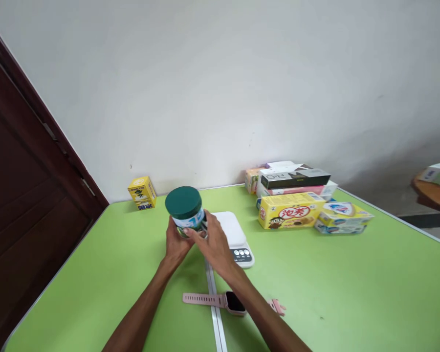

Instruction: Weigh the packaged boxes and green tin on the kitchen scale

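Observation:
A jar with a dark green lid (184,202) and a blue, white and green label is held between both hands above the table, its top tilted a little toward me. My left hand (176,244) cups it from the lower left. On the right side, my right hand (214,239) grips it with the thumb across the label. Just behind and right of my right hand lies a white kitchen scale (232,230), partly covered by that hand. A smartwatch with a pink strap (235,302) lies flat nearer to me, crossed by my right forearm.
A yellow box (142,193) stands at the back left of the green table (95,274). Toward the back right are a yellow snack box (291,211), a yellow and white box (342,217) and a black box (296,178) on a stack. A metal seam (216,322) divides the tabletop.

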`<state>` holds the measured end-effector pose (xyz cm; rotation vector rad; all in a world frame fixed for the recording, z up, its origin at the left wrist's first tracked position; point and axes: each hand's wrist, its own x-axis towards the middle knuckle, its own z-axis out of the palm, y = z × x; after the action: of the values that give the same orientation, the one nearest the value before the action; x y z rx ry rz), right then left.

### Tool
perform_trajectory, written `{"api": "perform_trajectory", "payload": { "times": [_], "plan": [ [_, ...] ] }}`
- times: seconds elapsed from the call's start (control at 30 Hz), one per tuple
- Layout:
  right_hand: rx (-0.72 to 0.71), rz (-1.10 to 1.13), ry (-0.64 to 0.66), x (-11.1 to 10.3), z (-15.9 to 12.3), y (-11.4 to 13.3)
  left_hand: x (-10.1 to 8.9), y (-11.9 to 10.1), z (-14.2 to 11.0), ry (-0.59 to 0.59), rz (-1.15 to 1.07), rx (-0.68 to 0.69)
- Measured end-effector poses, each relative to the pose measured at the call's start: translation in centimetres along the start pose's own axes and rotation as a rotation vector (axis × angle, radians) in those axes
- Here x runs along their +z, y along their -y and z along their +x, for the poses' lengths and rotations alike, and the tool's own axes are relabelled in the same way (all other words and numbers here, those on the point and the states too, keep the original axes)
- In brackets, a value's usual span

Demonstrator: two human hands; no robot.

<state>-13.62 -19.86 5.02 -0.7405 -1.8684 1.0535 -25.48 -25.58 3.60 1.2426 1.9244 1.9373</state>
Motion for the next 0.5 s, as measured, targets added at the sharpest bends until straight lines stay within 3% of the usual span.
{"api": "perform_trajectory", "payload": {
  "times": [0.13,0.23,0.37,0.5],
  "plan": [
    [0.003,-0.060,-0.057,-4.8,0.1,-2.5,4.5,0.1,-0.5,0.094,0.040,0.013],
    [0.023,-0.063,-0.082,-6.7,-0.2,-4.3,6.7,0.5,-1.0,0.146,0.096,0.021],
    [0.029,-0.039,-0.083,-7.4,-0.4,-5.7,7.8,0.5,-1.1,0.199,0.124,-0.007],
    [0.037,0.022,-0.069,-8.1,-0.4,-6.6,7.0,0.3,-0.9,0.266,0.117,-0.025]
  ]
}}
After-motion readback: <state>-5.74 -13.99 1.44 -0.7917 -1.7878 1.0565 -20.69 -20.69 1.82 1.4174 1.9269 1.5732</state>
